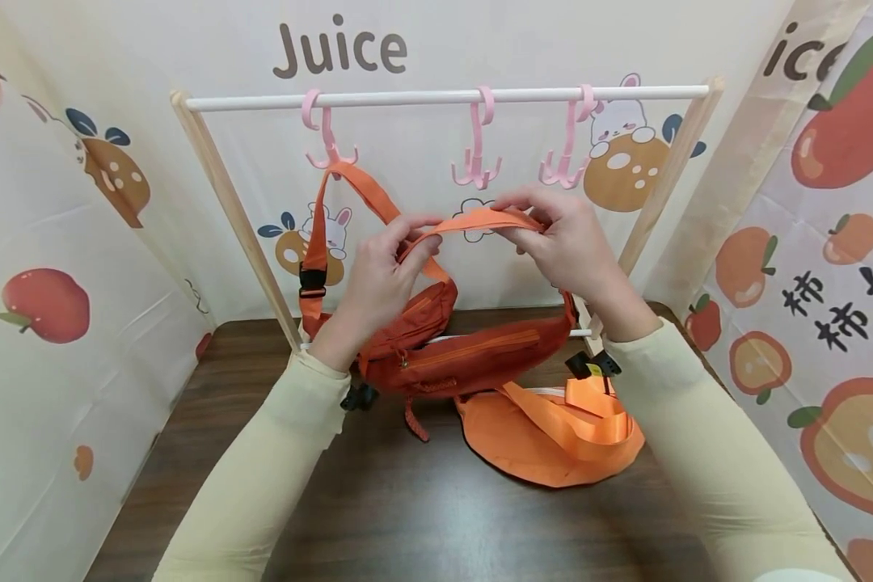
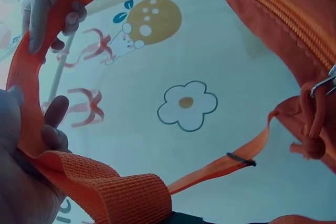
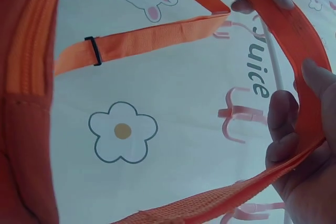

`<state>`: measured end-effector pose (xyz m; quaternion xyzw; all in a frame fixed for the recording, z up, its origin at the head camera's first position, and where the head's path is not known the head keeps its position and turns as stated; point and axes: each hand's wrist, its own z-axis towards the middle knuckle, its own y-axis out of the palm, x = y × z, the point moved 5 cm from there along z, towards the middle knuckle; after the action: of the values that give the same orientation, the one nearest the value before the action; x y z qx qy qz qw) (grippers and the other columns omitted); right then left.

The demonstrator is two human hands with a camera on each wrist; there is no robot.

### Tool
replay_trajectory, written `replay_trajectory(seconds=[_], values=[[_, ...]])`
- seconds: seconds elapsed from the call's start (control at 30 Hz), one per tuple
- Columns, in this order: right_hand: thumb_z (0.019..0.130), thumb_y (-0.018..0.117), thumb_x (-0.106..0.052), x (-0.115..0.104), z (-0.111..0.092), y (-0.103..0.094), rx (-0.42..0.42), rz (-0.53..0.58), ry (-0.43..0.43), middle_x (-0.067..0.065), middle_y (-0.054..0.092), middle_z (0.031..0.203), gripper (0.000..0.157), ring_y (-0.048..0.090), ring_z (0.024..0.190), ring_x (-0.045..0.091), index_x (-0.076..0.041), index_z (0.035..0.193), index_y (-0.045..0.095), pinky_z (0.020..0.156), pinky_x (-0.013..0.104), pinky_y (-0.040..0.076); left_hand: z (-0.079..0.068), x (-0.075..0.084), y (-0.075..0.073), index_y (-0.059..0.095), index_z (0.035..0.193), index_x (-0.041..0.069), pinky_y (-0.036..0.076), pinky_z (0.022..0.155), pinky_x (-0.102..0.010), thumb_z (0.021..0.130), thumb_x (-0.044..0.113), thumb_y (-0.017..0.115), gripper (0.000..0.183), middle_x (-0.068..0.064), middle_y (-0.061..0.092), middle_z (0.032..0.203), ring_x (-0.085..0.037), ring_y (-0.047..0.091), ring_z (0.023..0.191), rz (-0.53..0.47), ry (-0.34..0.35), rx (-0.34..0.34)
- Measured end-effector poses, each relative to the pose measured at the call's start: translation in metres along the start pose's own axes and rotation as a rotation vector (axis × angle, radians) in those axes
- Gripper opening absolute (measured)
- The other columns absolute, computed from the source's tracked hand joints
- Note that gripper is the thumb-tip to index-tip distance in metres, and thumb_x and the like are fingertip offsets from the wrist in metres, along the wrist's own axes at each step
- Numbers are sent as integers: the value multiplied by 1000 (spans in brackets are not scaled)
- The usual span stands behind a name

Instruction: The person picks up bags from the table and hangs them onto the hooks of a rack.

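My left hand (image 1: 375,279) and right hand (image 1: 569,242) pinch the orange strap (image 1: 473,221) of a rust-red waist bag (image 1: 480,353), which hangs below them. In both wrist views, thumb and fingers close on the strap's two sides. This raised stretch of strap is in front of the rack, below the level of the middle pink hook (image 1: 476,162) and right pink hook (image 1: 564,166). Behind my left hand, another rust-red waist bag (image 1: 431,307) hangs by its strap from the left pink hook (image 1: 329,141). The held bag partly covers it.
A lighter orange waist bag (image 1: 524,453) lies on the dark wooden table (image 1: 407,509), its strap folded over it. The rack's white rail (image 1: 407,98) spans two wooden legs. Printed cloth walls (image 1: 51,218) enclose the table's back and sides.
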<state>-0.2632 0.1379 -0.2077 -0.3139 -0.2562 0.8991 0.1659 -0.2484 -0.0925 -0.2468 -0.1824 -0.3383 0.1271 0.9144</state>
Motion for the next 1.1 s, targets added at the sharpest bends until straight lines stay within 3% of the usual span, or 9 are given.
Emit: replay_trajectory(seconds=[0.2,0.47,0.77,1.1], values=[[101,76,-17,2,11,-6,66,-81,-26,1,67,83,16,59,73,9,-11,115,81,67,29,43,22,-3,-4,74,130,6,42,58,-30,109,19,63,27,-7,78,99,-13,55,64,38,0,59],[105,70,-22,7,25,-10,103,-161,18,6,72,92,22,65,74,9,-7,118,79,68,26,45,51,-5,-5,74,126,7,37,60,-31,110,25,61,27,-9,77,101,-13,57,71,109,9,98],[109,61,-26,13,37,-10,155,-189,72,8,72,86,28,62,70,8,-4,114,76,61,25,45,78,-8,-3,69,123,7,41,66,-27,110,28,59,27,-5,75,102,-14,55,76,148,-60,145],[110,58,-25,22,47,-4,122,-245,138,6,68,84,27,59,69,14,-4,114,74,62,28,45,95,-22,0,69,123,7,47,76,-22,111,25,58,25,-7,76,108,-14,65,95,194,-151,143]])
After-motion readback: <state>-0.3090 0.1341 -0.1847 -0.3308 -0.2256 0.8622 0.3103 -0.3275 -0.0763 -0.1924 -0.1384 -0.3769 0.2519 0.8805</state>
